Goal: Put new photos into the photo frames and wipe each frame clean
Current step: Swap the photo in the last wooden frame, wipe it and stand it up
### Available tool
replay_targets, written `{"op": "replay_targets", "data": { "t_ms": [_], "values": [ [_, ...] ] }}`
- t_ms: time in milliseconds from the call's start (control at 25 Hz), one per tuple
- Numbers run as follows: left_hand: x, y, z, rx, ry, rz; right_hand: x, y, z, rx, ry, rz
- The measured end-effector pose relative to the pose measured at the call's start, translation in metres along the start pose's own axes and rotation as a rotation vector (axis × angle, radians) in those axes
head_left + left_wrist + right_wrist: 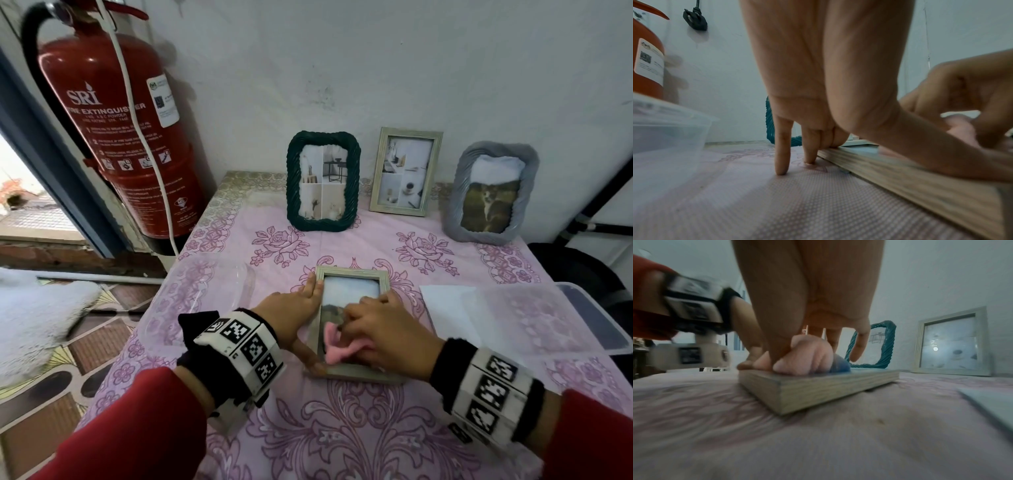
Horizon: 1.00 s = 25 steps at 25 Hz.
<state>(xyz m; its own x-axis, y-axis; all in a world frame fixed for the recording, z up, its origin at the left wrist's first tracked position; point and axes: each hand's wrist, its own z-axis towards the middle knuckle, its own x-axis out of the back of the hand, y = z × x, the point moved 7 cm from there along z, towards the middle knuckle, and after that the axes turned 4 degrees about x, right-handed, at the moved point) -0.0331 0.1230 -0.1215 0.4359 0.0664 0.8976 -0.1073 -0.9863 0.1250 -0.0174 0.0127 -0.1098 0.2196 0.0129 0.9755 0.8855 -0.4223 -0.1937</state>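
A pale wooden photo frame (352,273) lies face up on the pink flowered tablecloth (342,428), a photo behind its glass. My left hand (298,305) lies flat along its left rail with straight fingers (783,146), the thumb near the lower left corner. My right hand (380,329) grips a bunched pink cloth (337,346) and presses it onto the lower glass. In the right wrist view the cloth (803,356) sits on the frame (828,387) under curled fingers. In the left wrist view the frame's edge (920,183) runs beside my fingertips.
Three frames stand against the back wall: dark green rope (323,181), pale wood (406,171), grey wavy (491,193). A clear tub (202,298) sits left, a clear lidded box (548,315) and white sheet (448,301) right. A red fire extinguisher (120,130) hangs at far left.
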Motion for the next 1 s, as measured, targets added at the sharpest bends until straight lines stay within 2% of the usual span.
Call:
{"op": "replay_targets", "data": {
  "t_ms": [200, 600, 760, 1000],
  "values": [
    [-0.002, -0.004, 0.002, -0.016, 0.01, -0.014, 0.002, 0.012, -0.021, -0.041, 0.027, -0.003],
    [-0.003, -0.004, 0.004, -0.012, 0.028, 0.01, 0.021, 0.059, 0.045, -0.138, 0.118, -0.06],
    [-0.002, -0.002, 0.005, -0.007, 0.019, 0.016, 0.015, 0.052, 0.046, -0.064, 0.122, 0.088],
    [-0.003, -0.003, 0.004, -0.018, 0.028, -0.028, 0.003, 0.012, 0.022, 0.087, 0.124, 0.168]
  ]
}}
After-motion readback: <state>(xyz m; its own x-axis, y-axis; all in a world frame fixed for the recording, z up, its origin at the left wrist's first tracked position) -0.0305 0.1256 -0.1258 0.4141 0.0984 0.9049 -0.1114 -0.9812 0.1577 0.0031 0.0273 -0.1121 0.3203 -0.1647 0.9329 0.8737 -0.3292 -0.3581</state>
